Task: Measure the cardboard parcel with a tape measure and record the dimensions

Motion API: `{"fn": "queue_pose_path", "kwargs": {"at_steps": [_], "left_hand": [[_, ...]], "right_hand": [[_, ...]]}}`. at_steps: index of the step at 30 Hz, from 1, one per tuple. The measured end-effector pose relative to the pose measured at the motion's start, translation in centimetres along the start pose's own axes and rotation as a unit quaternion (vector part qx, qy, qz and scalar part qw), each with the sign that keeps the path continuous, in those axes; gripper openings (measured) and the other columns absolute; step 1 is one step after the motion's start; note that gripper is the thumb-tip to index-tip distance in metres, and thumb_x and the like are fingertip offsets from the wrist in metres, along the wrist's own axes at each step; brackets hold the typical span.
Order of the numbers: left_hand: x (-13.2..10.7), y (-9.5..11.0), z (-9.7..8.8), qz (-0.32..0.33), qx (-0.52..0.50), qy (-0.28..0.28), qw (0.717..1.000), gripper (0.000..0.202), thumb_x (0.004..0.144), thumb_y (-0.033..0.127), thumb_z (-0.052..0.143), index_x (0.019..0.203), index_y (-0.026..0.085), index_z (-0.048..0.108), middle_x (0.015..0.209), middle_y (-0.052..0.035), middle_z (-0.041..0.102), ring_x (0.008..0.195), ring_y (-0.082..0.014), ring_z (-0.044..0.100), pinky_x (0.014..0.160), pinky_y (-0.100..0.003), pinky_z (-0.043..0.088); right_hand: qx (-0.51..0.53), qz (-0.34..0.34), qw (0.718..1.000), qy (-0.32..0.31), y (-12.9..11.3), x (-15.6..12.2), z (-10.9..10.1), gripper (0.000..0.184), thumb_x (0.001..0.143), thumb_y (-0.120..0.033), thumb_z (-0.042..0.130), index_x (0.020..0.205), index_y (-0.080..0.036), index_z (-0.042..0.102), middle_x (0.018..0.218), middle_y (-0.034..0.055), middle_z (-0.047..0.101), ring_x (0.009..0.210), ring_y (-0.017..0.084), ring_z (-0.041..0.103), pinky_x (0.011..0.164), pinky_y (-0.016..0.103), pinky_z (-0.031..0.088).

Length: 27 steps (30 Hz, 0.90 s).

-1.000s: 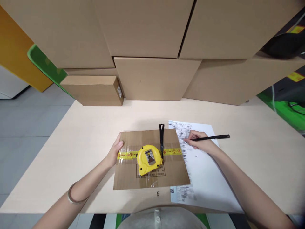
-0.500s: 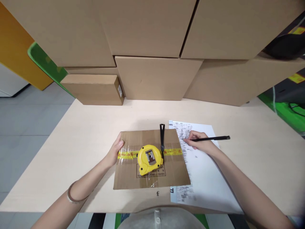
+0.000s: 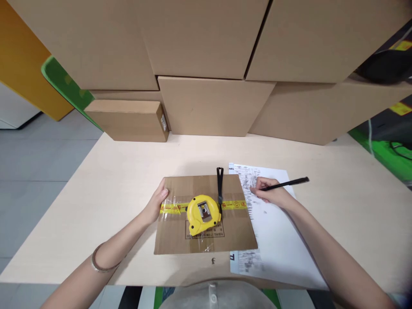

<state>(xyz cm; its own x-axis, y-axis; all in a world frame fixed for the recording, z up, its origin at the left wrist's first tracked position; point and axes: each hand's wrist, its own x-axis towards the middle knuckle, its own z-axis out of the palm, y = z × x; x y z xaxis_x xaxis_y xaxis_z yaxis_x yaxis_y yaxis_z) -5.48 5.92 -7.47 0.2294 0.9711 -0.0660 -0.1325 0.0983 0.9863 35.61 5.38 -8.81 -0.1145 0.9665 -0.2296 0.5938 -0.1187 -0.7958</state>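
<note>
My left hand (image 3: 157,201) grips the left edge of a cardboard box (image 3: 174,242), its thumb on the top face. On the box lies a yellow tape measure (image 3: 197,214) with a black wrist strap (image 3: 219,184) reaching past the far edge. Yellow printed tape (image 3: 234,205) runs across the box. Over a white sheet of paper (image 3: 283,244), my right hand (image 3: 268,192) is closed around a black pen (image 3: 291,183), its tip hidden by the fingers. Dark scribbled strokes cover the sheet's left part, and the box overlaps that side.
Large cardboard boxes (image 3: 212,107) are stacked along the back of the pale table (image 3: 122,171). A smaller carton (image 3: 131,122) stands at the back left. A green panel (image 3: 66,83) rises behind the left corner. Dark equipment (image 3: 386,128) sits beyond the right edge.
My right hand has shifted slightly, and the pen's back end tilts a bit farther up and away. The left hand, box and tape measure stay essentially in place.
</note>
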Motion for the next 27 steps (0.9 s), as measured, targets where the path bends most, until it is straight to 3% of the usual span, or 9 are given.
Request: {"fn": "queue_pose_path", "kwargs": {"at_steps": [6, 9, 12, 14, 16, 19, 21, 24, 27], "left_hand": [[-0.3, 0.5, 0.2, -0.009, 0.005, -0.016, 1.000, 0.061, 0.086, 0.064, 0.062, 0.131, 0.022, 0.063, 0.136, -0.0101, 0.064, 0.132, -0.0390, 0.053, 0.112, -0.049, 0.041], [-0.7, 0.6, 0.3, 0.015, 0.041, 0.004, 0.999, 0.067, 0.088, 0.062, 0.060, 0.144, 0.025, 0.053, 0.151, -0.0096, 0.053, 0.142, -0.0376, 0.044, 0.118, -0.048, 0.036], [-0.9, 0.7, 0.3, 0.050, 0.074, 0.023, 0.996, 0.066, 0.093, 0.058, 0.057, 0.150, 0.029, 0.047, 0.157, -0.0072, 0.049, 0.147, -0.0338, 0.037, 0.123, -0.047, 0.027], [-1.0, 0.7, 0.3, 0.069, 0.091, 0.011, 0.993, 0.055, 0.097, 0.054, 0.052, 0.146, 0.030, 0.053, 0.150, -0.0065, 0.055, 0.144, -0.0321, 0.041, 0.124, -0.049, 0.025], [-0.9, 0.8, 0.2, 0.092, 0.110, -0.008, 0.990, 0.044, 0.100, 0.051, 0.049, 0.134, 0.029, 0.065, 0.140, -0.0064, 0.063, 0.138, -0.0313, 0.048, 0.122, -0.049, 0.028], [-0.7, 0.8, 0.1, 0.109, 0.126, -0.016, 0.986, 0.039, 0.099, 0.052, 0.050, 0.117, 0.028, 0.074, 0.125, -0.0069, 0.068, 0.126, -0.0307, 0.055, 0.116, -0.048, 0.036], [-0.6, 0.7, 0.1, 0.111, 0.124, -0.013, 0.986, 0.040, 0.099, 0.055, 0.050, 0.116, 0.027, 0.074, 0.120, -0.0071, 0.069, 0.122, -0.0300, 0.057, 0.114, -0.047, 0.038], [-0.6, 0.5, 0.2, 0.122, 0.086, -0.013, 0.989, 0.048, 0.101, 0.058, 0.042, 0.117, 0.025, 0.073, 0.120, -0.0079, 0.069, 0.121, -0.0294, 0.057, 0.113, -0.045, 0.038], [-0.7, 0.3, 0.4, 0.125, 0.049, -0.012, 0.991, 0.059, 0.103, 0.061, 0.032, 0.116, 0.023, 0.074, 0.120, -0.0085, 0.071, 0.122, -0.0293, 0.058, 0.114, -0.045, 0.038]], "right_hand": [[-0.155, 0.036, 0.986, 0.048, -2.2, -0.6, 0.9, 0.053, 0.088, -0.060, 0.053, 0.051, -0.026, 0.036, 0.043, -0.0020, 0.042, 0.043, 0.015, 0.039, 0.050, 0.030, 0.027], [-0.232, 0.042, 0.968, 0.089, -3.6, -1.1, 1.7, 0.051, 0.088, -0.054, 0.055, 0.048, -0.025, 0.040, 0.044, 0.0011, 0.046, 0.045, 0.018, 0.043, 0.053, 0.031, 0.024], [-0.267, 0.043, 0.953, 0.139, -5.4, -2.0, 1.9, 0.045, 0.092, -0.053, 0.051, 0.058, -0.025, 0.049, 0.051, 0.0024, 0.056, 0.051, 0.021, 0.051, 0.056, 0.032, 0.027], [-0.263, 0.008, 0.941, 0.212, -7.2, -2.9, 1.7, 0.039, 0.096, -0.053, 0.046, 0.070, -0.025, 0.055, 0.062, 0.0044, 0.064, 0.057, 0.022, 0.057, 0.058, 0.033, 0.033], [-0.228, -0.091, 0.936, 0.252, -9.5, -3.8, 1.7, 0.035, 0.100, -0.049, 0.042, 0.085, -0.024, 0.062, 0.078, 0.0079, 0.070, 0.068, 0.023, 0.063, 0.063, 0.034, 0.042], [-0.201, -0.284, 0.924, 0.157, -13.3, -4.5, 2.7, 0.042, 0.100, -0.054, 0.046, 0.120, -0.022, 0.065, 0.113, 0.0156, 0.073, 0.100, 0.032, 0.068, 0.085, 0.047, 0.052], [-0.228, -0.362, 0.902, 0.060, -15.5, -4.3, 3.9, 0.061, 0.096, -0.062, 0.053, 0.139, -0.020, 0.057, 0.136, 0.0190, 0.066, 0.124, 0.039, 0.059, 0.101, 0.060, 0.046], [-0.239, -0.399, 0.883, -0.056, -17.5, -3.8, 5.4, 0.069, 0.090, -0.068, 0.060, 0.141, -0.020, 0.055, 0.144, 0.0175, 0.061, 0.139, 0.038, 0.049, 0.115, 0.065, 0.034], [-0.181, -0.368, 0.900, -0.149, -18.5, -3.4, 5.8, 0.065, 0.085, -0.066, 0.069, 0.131, -0.022, 0.057, 0.137, 0.0154, 0.065, 0.132, 0.034, 0.057, 0.108, 0.056, 0.046]]}}
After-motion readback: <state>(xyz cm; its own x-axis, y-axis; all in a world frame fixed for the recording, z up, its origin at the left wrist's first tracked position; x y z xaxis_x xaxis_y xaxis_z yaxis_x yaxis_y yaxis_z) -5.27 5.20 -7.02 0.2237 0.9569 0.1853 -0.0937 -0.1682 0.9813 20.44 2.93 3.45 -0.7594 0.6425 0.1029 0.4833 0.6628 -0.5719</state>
